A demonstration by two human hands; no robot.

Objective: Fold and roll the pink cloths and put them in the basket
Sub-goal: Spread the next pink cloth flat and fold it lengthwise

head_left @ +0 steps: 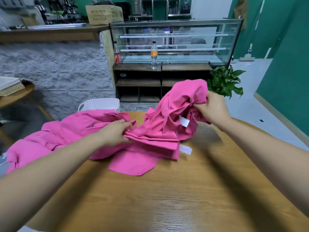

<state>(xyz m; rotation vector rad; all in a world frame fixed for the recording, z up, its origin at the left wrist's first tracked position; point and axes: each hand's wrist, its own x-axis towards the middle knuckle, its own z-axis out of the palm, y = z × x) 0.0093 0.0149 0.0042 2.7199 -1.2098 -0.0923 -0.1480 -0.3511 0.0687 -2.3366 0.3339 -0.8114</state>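
Both hands grip pink cloths (pixel 155 131) on the wooden table (pixel 167 198): left hand (pixel 117 133) low, right hand (pixel 212 108) raised.

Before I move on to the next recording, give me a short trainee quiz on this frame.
1. True or false: the right hand is empty.
2. Pick one: the white basket stands (A) behind the pink heap, towards the far left; (B) directly under the right hand; (C) on top of the glass display case.
3. How many white labels show on the cloths?

Key:
1. False. It grips the lifted pink cloth, while the left hand pinches the folded pink cloth on the table.
2. A.
3. Two.
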